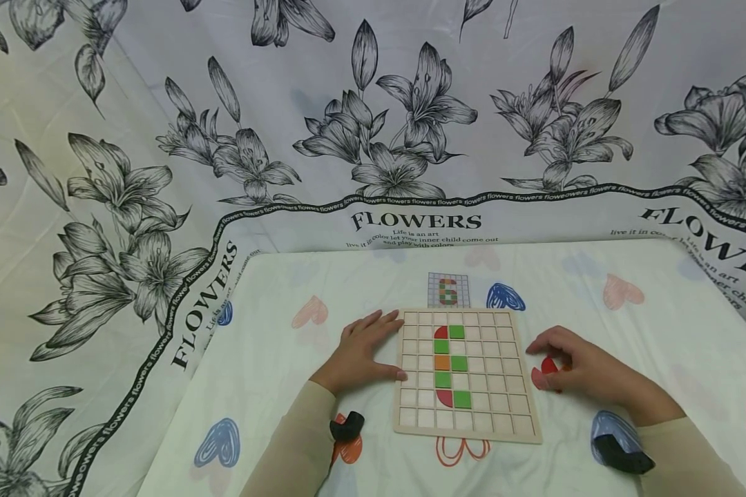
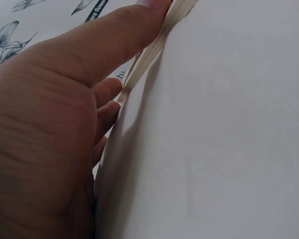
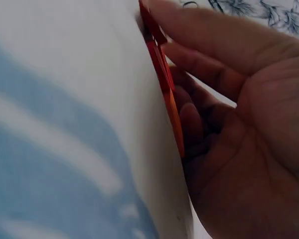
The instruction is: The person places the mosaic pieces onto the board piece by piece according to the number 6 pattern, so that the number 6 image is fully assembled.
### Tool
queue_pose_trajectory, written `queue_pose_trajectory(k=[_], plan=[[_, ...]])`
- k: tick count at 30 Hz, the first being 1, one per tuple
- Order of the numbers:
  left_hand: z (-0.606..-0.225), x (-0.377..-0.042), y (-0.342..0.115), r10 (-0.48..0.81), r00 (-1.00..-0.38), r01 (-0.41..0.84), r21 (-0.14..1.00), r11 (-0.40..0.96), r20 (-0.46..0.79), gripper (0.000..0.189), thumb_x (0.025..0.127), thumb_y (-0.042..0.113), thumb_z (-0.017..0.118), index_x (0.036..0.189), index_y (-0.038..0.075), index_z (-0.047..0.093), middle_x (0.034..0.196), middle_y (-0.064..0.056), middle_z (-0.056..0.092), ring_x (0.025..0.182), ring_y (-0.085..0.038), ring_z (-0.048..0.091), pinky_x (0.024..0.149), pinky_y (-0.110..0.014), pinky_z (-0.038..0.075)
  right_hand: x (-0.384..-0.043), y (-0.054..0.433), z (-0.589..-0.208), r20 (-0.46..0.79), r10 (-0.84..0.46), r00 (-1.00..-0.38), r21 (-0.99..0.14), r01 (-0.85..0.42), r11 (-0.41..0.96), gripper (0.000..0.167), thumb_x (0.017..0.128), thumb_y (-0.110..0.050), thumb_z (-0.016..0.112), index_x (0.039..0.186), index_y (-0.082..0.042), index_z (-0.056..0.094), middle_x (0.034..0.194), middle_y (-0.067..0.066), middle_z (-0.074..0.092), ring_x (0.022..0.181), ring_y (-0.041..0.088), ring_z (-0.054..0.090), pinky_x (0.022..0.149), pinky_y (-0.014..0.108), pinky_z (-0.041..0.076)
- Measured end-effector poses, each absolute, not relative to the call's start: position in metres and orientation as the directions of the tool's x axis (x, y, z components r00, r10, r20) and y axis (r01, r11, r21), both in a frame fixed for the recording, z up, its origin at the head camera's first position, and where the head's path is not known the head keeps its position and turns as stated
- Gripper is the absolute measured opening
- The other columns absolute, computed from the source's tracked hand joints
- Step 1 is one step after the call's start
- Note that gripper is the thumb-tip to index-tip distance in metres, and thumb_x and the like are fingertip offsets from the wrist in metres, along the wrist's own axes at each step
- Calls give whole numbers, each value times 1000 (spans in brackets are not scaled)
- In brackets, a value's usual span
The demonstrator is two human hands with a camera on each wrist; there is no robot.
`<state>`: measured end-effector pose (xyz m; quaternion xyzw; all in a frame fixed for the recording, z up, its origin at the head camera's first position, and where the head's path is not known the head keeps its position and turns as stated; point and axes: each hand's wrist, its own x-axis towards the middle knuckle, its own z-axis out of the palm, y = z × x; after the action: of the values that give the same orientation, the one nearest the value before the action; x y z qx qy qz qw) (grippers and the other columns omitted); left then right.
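A square wooden grid board (image 1: 500,400) lies on the cloth. In its cells sit several green square tiles (image 1: 463,400), an orange tile (image 1: 442,362) and two red rounded-corner tiles (image 1: 445,398). My left hand (image 1: 363,348) rests at the board's left side, thumb on the edge and fingers spread toward the upper corner; the left wrist view shows the thumb against the wooden rim (image 2: 154,52). Right of the board, my right hand (image 1: 603,376) hovers over loose red pieces (image 1: 538,378), thumb tip touching one, index finger apart from it. Under its fingers shows an orange piece (image 3: 174,122).
Behind the board lies a small gridded card (image 1: 449,290) with a coloured figure like a 6. The white cloth (image 1: 273,290) has printed hearts. A flower-printed curtain (image 1: 323,172) hangs behind and at the left. Dark straps (image 1: 623,453) sit at both wrists.
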<state>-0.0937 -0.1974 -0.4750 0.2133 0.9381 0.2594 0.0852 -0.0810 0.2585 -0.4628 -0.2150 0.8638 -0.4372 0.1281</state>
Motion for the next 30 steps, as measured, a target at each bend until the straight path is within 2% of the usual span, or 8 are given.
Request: queue_pose_trajectory(k=[4, 11, 15, 22, 30], plan=[[-475, -94, -197, 445, -894, 356, 516, 779, -55, 105, 83, 79, 79, 170, 35, 40, 176, 22, 23, 163, -9, 8, 126, -53, 13, -80, 260, -462, -57, -501, -864, -791, -267, 551, 41, 89, -23, 92, 125, -18, 73, 131, 2, 59, 111, 16, 55, 92, 24, 50], [-474, -94, -196, 446, -893, 359, 517, 777, -51, 105, 83, 77, 80, 170, 34, 41, 176, 21, 23, 163, -11, 9, 126, -55, 13, -83, 259, -467, 27, -526, -850, -799, -335, 500, 33, 91, -17, 91, 120, -16, 76, 121, 1, 62, 101, 13, 57, 83, 25, 49], [-475, -94, -196, 451, -891, 366, 511, 778, -47, 106, 83, 78, 79, 171, 34, 40, 176, 21, 23, 163, -10, 9, 126, -54, 13, -84, 256, -470, 46, -516, -855, -782, -352, 515, 30, 91, -16, 91, 116, -14, 76, 115, -1, 62, 96, 12, 57, 79, 26, 50], [-475, -95, -197, 447, -893, 361, 513, 779, -50, 105, 83, 77, 80, 170, 34, 41, 176, 22, 23, 163, -10, 9, 126, -53, 13, -83, 253, -467, 1, -463, -887, -793, -282, 539, 24, 92, -11, 89, 108, -14, 72, 106, 0, 61, 87, 13, 56, 72, 27, 49], [-473, -94, -197, 448, -893, 362, 511, 779, -50, 105, 84, 77, 80, 171, 34, 40, 176, 21, 23, 163, -10, 9, 126, -54, 13, -80, 253, -463, -36, -461, -887, -847, -218, 484, 12, 100, -7, 78, 106, -9, 68, 80, 1, 63, 66, 18, 62, 66, 31, 52]])
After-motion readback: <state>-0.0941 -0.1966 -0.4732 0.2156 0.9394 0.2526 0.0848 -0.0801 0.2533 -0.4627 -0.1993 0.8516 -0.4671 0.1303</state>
